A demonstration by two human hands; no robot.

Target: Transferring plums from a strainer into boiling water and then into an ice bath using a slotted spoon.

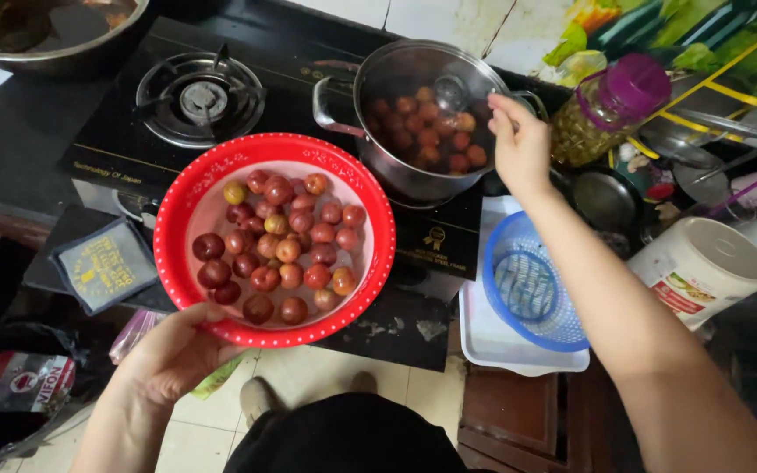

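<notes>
The left hand (173, 350) grips the near rim of the red bowl (181, 263) of plums (278, 250), holding it level off the stove's front edge, while the right hand (519, 144), fingers pinched though I cannot tell on what, hangs over the steel pot (378, 162) at the stove's back right corner.

Setting: a home kitchen, small and crowded.

Evidence:
- black glass-topped gas hob (300, 79) with a round steel burner (201, 98), set on a dark counter;
- shiny stainless-steel pot with side handles (413, 171), standing on the hob and filled with small red fruit;
- wide steel mixing bowl (54, 52) at the far corner;
- clear plastic jar with a purple screw lid (611, 109), holding pickled greens;
- round blue plastic strainer basket (532, 289) on a white rectangular tray (484, 337);
- pale tiled wall (449, 17) behind, beige tiled floor (308, 372) below.
</notes>
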